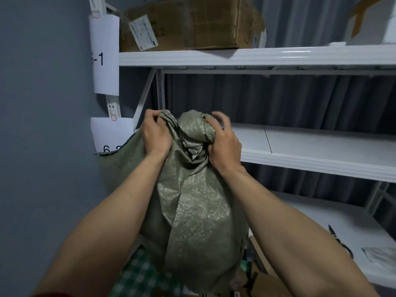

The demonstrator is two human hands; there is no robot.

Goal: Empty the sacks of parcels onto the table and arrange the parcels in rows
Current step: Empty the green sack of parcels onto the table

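A green woven sack [192, 211] hangs lifted in front of me, bulging in its lower half. My left hand [155, 133] grips a bunched fold at its upper left. My right hand [224, 144] clutches a twisted corner of the fabric at the upper right, some fingers lifted off. Under the sack, several cardboard parcels [263, 284] show at the bottom edge. The sack's contents are hidden.
A white metal shelf rack [300, 155] stands right behind the sack, with a large cardboard box [188, 24] on its upper shelf. Paper labels [105, 61] hang on the left post. A white table surface [334, 239] at lower right holds a dark tool [340, 243] and a pale pouch [383, 256].
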